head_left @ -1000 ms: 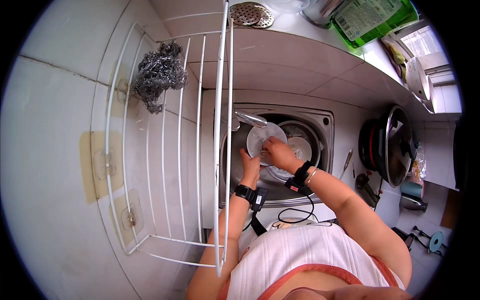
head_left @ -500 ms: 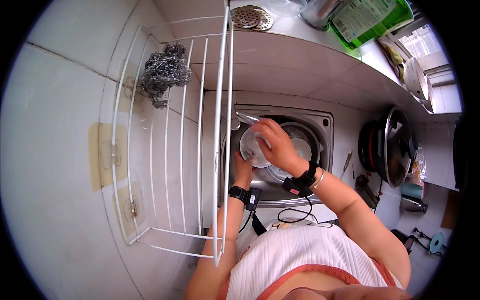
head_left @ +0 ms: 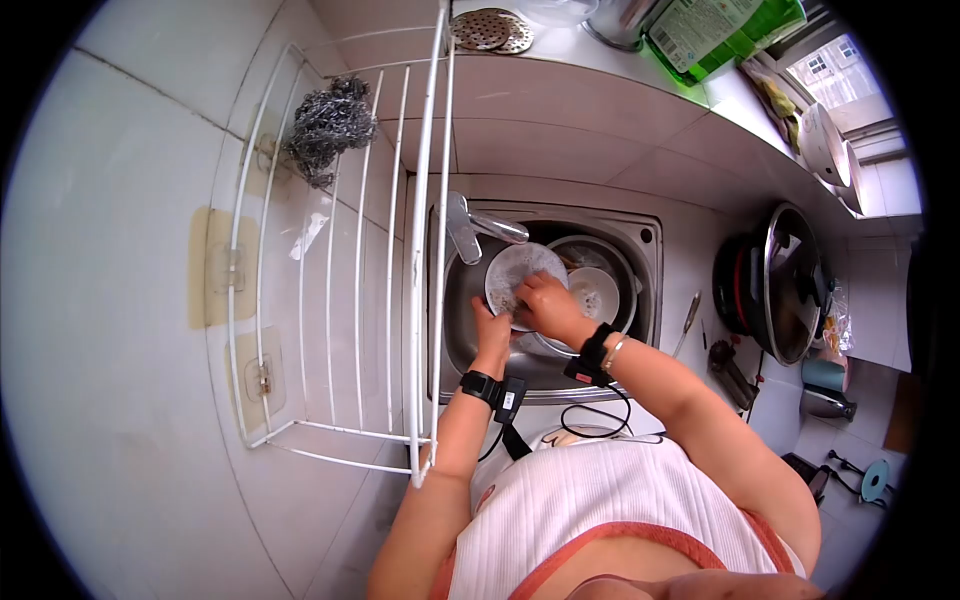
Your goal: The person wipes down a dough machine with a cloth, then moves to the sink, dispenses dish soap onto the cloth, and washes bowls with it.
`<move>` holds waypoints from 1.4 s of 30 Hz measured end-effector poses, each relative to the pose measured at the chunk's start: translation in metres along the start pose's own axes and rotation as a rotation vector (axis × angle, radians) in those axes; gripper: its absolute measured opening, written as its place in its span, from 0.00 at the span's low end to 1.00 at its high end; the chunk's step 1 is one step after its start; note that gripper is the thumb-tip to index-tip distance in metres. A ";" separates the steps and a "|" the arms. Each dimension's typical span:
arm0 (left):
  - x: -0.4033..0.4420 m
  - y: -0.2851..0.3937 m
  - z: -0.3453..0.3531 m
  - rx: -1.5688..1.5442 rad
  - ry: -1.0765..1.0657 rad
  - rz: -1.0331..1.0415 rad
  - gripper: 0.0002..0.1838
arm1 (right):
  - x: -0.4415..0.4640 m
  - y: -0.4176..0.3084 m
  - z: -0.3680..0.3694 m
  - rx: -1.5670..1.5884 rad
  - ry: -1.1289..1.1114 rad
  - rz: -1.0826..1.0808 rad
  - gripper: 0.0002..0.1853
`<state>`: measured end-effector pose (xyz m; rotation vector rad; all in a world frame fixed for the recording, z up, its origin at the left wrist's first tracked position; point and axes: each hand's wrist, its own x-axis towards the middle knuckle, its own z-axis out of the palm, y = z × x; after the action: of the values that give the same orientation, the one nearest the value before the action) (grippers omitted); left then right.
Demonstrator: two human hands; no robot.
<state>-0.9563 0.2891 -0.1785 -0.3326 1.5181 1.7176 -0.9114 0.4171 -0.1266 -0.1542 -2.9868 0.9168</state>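
Observation:
In the metal sink (head_left: pixel 460 360), my left hand (head_left: pixel 492 330) grips the lower left edge of a white bowl (head_left: pixel 525 262) with whitish suds inside. My right hand (head_left: pixel 548 306) reaches into that bowl, its fingers bent down against the inner surface; whether they hold something is hidden. Just right of it, a smaller white bowl (head_left: pixel 597 292) sits in a large metal basin (head_left: pixel 627 272). The faucet (head_left: pixel 498 228) points over the sink beside the bowl's upper left edge.
A white wire rack (head_left: pixel 418 250) stands at the left, with steel wool (head_left: pixel 330 128) on it. A green bottle (head_left: pixel 700 35) lies on the ledge above. Right of the sink are a lidded pan (head_left: pixel 790 285) and a long-handled utensil (head_left: pixel 688 322).
My right hand has come down from above the bowl into it. The faucet shows more fully than half a second ago, and the camera view has shifted slightly.

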 end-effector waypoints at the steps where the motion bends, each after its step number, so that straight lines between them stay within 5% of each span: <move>1: 0.002 -0.004 0.001 0.000 -0.005 0.009 0.25 | 0.000 0.008 0.008 -0.102 -0.052 -0.011 0.09; 9: -0.001 -0.001 0.003 0.076 0.021 -0.029 0.26 | -0.001 -0.003 -0.041 0.615 0.076 0.424 0.07; 12: -0.003 0.000 0.005 0.030 0.000 -0.045 0.25 | 0.002 -0.014 -0.055 1.330 0.180 0.670 0.07; 16: -0.002 -0.001 0.006 0.032 0.022 -0.034 0.25 | 0.000 -0.008 -0.054 0.761 0.140 0.391 0.09; 18: -0.003 0.001 0.007 0.081 0.043 -0.020 0.25 | -0.001 0.000 -0.039 0.141 0.239 0.154 0.11; 27: 0.007 -0.018 0.010 0.063 0.040 0.094 0.26 | 0.003 0.020 0.028 -0.057 -0.054 0.312 0.15; 28: 0.006 -0.017 0.009 0.065 0.041 0.093 0.26 | 0.006 0.022 0.023 -0.055 -0.053 0.312 0.15; 30: 0.003 -0.011 0.008 0.000 0.041 0.030 0.26 | 0.009 0.028 0.002 0.827 -0.071 0.675 0.18; 31: 0.003 -0.010 0.007 -0.002 0.043 0.030 0.26 | 0.007 0.029 -0.004 0.826 -0.074 0.675 0.18; 33: 0.002 -0.010 0.007 -0.001 0.030 0.016 0.25 | 0.002 0.032 -0.015 1.559 -0.011 0.796 0.22; 34: 0.002 -0.009 0.008 -0.005 0.027 0.018 0.25 | 0.000 0.039 -0.011 1.682 0.016 0.826 0.25; 38: -0.002 -0.008 0.009 0.002 -0.014 -0.022 0.25 | 0.010 0.000 -0.044 1.627 0.045 0.838 0.23; 42: -0.005 -0.007 0.011 -0.035 -0.013 -0.029 0.26 | 0.009 -0.002 -0.053 1.089 0.072 0.506 0.24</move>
<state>-0.9449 0.2965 -0.1769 -0.3595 1.4686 1.7216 -0.9180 0.4455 -0.0815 -0.8650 -1.9729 2.3048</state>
